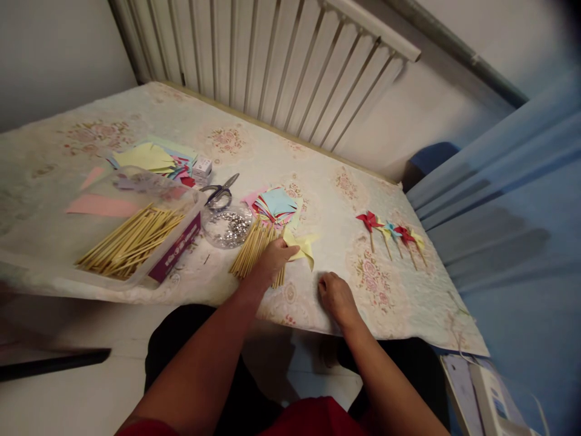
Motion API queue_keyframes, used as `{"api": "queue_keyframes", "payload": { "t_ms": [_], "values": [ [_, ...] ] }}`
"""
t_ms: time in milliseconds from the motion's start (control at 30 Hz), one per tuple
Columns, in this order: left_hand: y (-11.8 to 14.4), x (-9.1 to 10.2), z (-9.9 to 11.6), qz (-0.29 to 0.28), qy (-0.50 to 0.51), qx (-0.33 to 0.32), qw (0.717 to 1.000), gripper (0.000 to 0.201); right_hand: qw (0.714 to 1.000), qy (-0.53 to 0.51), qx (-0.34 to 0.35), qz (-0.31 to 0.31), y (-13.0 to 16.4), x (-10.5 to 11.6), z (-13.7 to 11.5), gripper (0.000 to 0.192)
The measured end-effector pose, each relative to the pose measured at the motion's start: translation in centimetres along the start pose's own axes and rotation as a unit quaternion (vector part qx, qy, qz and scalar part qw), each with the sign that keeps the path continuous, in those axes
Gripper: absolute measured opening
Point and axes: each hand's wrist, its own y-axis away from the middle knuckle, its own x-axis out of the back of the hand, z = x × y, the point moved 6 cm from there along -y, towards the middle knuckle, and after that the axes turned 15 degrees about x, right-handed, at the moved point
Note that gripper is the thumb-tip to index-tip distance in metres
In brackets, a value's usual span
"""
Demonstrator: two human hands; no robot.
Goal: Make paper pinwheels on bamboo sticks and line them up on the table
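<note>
The left hand (275,257) pinches a pale yellow folded-paper pinwheel (303,248) between thumb and fingertips; the pinwheel lies at 2 o'clock from that hand. Judged handling: very light, flexible, easily creased; grip at the folded centre, not the blade tips. The right hand (336,297) rests at 4 o'clock, fingers curled; whether it holds anything cannot be told. Containers, from the left hand: at 9 o'clock, 1 clear plastic rectangular bin (179,247) holding thin tan wooden sticks (122,245); at 10 o'clock, 1 clear plastic round dish (218,225) holding small silvery metal pieces (236,229).
</note>
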Motion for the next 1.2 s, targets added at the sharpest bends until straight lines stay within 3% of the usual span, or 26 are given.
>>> {"api": "queue_keyframes", "payload": {
  "t_ms": [133, 233, 333, 433, 533, 700, 833, 967, 1200],
  "values": [
    [0.6, -0.1, 0.4, 0.007, -0.001, 0.005, 1.000, 0.021, 0.999, -0.041, -0.010, 0.034, 0.0, 0.1, 0.3, 0.015],
    [0.7, -0.4, 0.5, -0.003, -0.001, 0.007, 1.000, 0.021, 0.988, -0.131, -0.040, 0.067, 0.2, 0.0, 1.3, 0.013],
    [0.8, -0.4, 0.5, 0.013, -0.009, 0.014, 1.000, 0.023, 0.961, -0.235, -0.092, 0.112, 0.4, 0.8, 2.3, 0.013],
    [0.9, -0.4, 0.4, 0.027, -0.029, 0.012, 0.999, 0.022, 0.929, -0.298, -0.111, 0.187, 0.4, 3.3, 2.0, 0.013],
    [0.8, -0.6, 0.1, 0.008, -0.034, 0.010, 0.999, 0.023, 0.904, -0.336, -0.089, 0.251, -0.3, 6.4, 0.4, 0.013],
    [0.5, -1.1, 0.1, -0.030, -0.035, -0.008, 0.999, 0.021, 0.900, -0.285, 0.043, 0.326, -2.2, 9.4, -3.3, 0.008],
    [0.2, -0.9, 0.3, -0.010, -0.037, -0.014, 0.999, 0.025, 0.900, -0.237, 0.073, 0.359, -3.2, 8.7, -4.1, 0.009],
    [0.1, -1.2, 0.5, -0.041, -0.017, -0.030, 0.999, 0.033, 0.903, -0.217, 0.072, 0.363, -3.6, 7.8, -4.0, 0.009],
    [0.4, -1.2, 0.4, -0.031, -0.033, -0.015, 0.999, 0.037, 0.903, -0.220, 0.068, 0.362, -3.6, 7.1, -3.9, 0.009]
  ]
}}
